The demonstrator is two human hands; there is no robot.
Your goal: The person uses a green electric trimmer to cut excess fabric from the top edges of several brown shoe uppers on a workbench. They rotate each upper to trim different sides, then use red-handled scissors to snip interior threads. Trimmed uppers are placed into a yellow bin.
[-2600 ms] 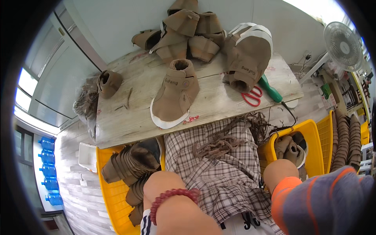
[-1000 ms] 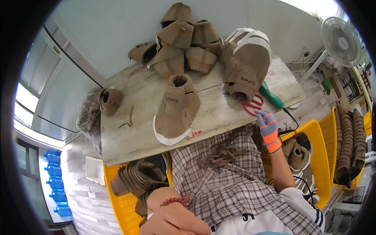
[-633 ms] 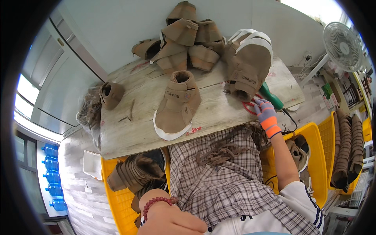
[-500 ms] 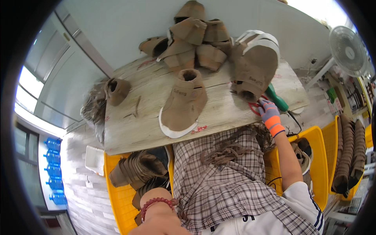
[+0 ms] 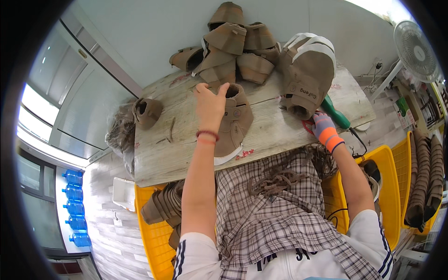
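Head view shows a brown fabric ankle boot [image 5: 240,116] on the wood-grain tabletop [image 5: 161,158], its long axis running far to near: fuzzy-lined collar away from the person, rounded white-edged toe toward them, reaching the near edge. The bare left hand [image 5: 211,103] is half open at the collar, thumb and forefinger parted; whether it touches is unclear. The gloved right hand [image 5: 322,125] has fingers over the red scissors [image 5: 306,125]; its grip is hidden. Just beside lies a smooth green corded tool [image 5: 335,114]. Leftward, thin scraps [image 5: 172,127] lie on a wide stretch of board before a small brown upper [image 5: 149,113].
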